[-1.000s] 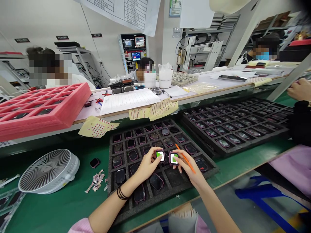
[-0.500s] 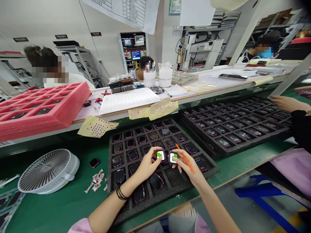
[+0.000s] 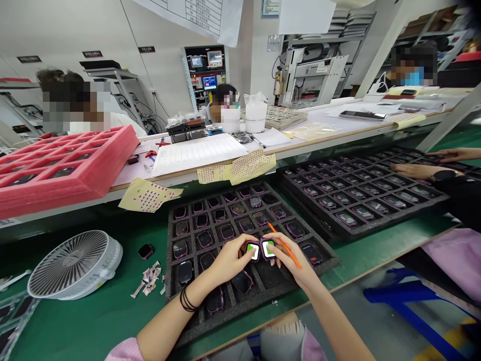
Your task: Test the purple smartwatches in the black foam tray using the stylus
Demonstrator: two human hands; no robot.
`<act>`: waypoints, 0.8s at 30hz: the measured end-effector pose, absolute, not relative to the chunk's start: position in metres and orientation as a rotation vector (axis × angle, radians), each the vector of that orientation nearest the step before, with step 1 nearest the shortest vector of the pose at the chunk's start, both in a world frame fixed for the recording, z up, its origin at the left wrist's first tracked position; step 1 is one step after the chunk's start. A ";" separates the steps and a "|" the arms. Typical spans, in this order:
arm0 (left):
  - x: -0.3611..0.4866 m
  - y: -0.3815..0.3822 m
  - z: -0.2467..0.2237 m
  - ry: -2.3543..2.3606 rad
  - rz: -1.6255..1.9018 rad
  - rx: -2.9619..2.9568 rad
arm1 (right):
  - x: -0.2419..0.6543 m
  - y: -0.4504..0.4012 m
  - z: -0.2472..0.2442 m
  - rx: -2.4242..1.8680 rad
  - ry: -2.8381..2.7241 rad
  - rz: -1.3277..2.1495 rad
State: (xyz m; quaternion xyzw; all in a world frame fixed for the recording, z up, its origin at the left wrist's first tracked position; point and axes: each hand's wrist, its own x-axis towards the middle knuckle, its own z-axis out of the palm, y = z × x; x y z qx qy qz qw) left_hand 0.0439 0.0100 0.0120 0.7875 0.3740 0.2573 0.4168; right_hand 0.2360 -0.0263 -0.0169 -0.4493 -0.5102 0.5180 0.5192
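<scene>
My left hand (image 3: 233,254) is closed on a smartwatch (image 3: 252,251) whose lit screen shows green and white, the thumb lying on the glass. Beside it, my right hand (image 3: 286,253) grips a second lit smartwatch (image 3: 268,248), its thumb also on the screen. An orange stick (image 3: 284,245), slim like a pen, is tucked along the same right hand. The two watches are side by side, almost touching. Below them lies a black foam tray (image 3: 268,279), with dark-screened watches in many of its compartments.
To the left are a grey fan (image 3: 75,264), a loose watch (image 3: 146,251) and a heap of small strips (image 3: 151,279). A second foam tray (image 3: 330,226) full of watches stands right, where a co-worker's hand (image 3: 417,171) reaches in. A shelf holds a pink foam tray (image 3: 93,175).
The left watch has moved slightly down and right, closer to the right one, and has tilted. The co-worker's hands have moved further over the right tray.
</scene>
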 end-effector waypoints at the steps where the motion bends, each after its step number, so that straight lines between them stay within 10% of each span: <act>1: 0.044 0.009 0.014 0.928 0.617 2.005 | 0.236 -0.026 -0.017 -1.085 -1.224 1.243; 24: 0.042 0.014 0.005 0.916 0.833 1.706 | 0.236 -0.025 -0.022 -1.048 -1.121 1.230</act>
